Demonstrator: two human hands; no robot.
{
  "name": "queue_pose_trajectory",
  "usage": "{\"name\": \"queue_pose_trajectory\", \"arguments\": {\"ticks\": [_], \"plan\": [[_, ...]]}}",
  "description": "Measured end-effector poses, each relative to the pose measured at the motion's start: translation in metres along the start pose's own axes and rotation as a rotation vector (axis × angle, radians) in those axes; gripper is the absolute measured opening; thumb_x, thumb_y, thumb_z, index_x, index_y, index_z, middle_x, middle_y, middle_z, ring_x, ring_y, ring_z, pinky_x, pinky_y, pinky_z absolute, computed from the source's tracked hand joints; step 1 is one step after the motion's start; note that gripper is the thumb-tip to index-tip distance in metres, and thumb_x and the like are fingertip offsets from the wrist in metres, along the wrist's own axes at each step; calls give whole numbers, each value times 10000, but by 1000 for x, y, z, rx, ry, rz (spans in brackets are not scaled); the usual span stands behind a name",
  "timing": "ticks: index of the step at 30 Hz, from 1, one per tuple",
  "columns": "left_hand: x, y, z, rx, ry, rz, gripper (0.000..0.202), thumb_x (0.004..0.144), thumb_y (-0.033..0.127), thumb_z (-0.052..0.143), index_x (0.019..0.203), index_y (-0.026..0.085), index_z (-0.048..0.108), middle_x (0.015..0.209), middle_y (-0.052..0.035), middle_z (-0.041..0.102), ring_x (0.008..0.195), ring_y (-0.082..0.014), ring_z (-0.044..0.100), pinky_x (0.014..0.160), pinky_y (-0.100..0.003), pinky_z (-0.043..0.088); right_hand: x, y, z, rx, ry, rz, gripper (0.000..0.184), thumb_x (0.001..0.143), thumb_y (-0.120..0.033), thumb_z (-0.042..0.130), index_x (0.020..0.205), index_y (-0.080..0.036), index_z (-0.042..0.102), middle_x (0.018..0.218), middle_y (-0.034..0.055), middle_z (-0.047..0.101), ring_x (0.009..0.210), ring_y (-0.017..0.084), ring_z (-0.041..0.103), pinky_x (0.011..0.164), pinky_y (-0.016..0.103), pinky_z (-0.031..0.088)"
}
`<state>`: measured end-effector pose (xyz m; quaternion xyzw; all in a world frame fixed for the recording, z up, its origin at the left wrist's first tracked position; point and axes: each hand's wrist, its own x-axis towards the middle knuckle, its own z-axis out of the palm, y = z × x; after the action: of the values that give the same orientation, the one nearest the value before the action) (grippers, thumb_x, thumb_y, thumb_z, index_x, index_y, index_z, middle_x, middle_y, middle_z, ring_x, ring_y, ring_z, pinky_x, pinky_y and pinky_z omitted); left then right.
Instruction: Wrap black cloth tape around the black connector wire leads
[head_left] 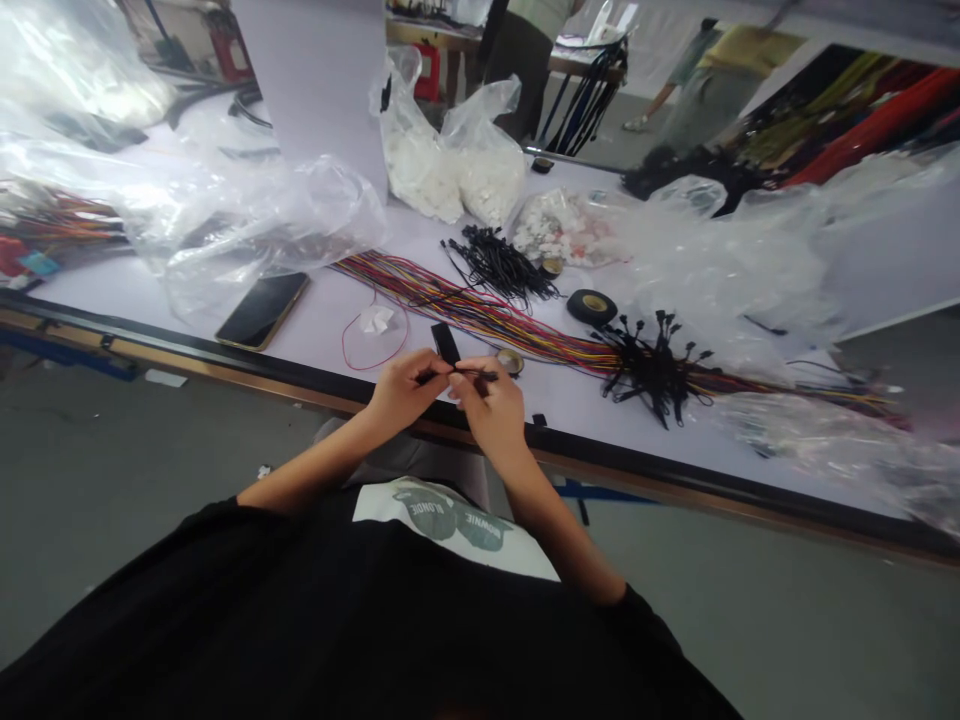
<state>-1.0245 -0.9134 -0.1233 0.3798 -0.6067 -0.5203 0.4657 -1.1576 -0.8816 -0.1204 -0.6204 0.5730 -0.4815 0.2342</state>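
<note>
So my two hands are right up against each other at the near edge of the table [322,335], fingertips practically touching. Left hand [405,392] has thumb and fingers pinched together on a thin black piece [489,376], and my right hand [496,405] is pinching it too, with a dark bit showing across the fingers. It's too small and blurry to say exactly what it is. A flat black strip [444,341] pokes out just past my fingertips; can't tell if it's stuck to what I'm gripping or just lying there. Small roll [510,361] sits just beside my right hand. Beyond my hands there's a long bundle of coloured wires [420,288] running across the table, with a heap of black connector leads [656,368] lying over it off to the right. A fat roll of black tape [592,307] is just behind the bundle, and another pile of black leads [499,262] is further back. To the left I've got a pinkish wire loop [347,350] around a white bit [376,319], then my phone [262,312] lying flat near the edge.
</note>
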Motion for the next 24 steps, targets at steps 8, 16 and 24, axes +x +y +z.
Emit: {"name": "queue_pose_trajectory", "arguments": {"ticks": [8, 16, 24], "plan": [[10, 6, -1, -648, -204, -349, 549, 574, 591, 719, 858, 179, 494, 668, 38, 549, 444, -61, 501, 367, -173, 310, 0, -1, -4, 79, 92, 47, 204, 776, -424, 597, 751, -223, 568, 734, 7, 687, 649, 163, 646, 647, 319, 490], [7, 4, -21, -337, -295, -73, 587, 459, 525, 813, 834, 177, 525, 710, 16, 530, 606, -96, 489, 541, -242, 431, 6, -4, -4, 500, 39, 258, 297, 715, -437, 654, 629, -216, 475, 453, -58, 534, 376, 90, 459, 402, 227, 356], [9, 9, -32, 129, -493, 258, 570, 644, 632, 668, 943, 171, 520, 898, -36, 491, 717, -126, 459, 625, -261, 414, 7, -11, -15, 213, 9, 163, 250, 705, -374, 646, 580, -200, 516, 502, -45, 511, 482, 97, 465, 499, 243, 366]]}}
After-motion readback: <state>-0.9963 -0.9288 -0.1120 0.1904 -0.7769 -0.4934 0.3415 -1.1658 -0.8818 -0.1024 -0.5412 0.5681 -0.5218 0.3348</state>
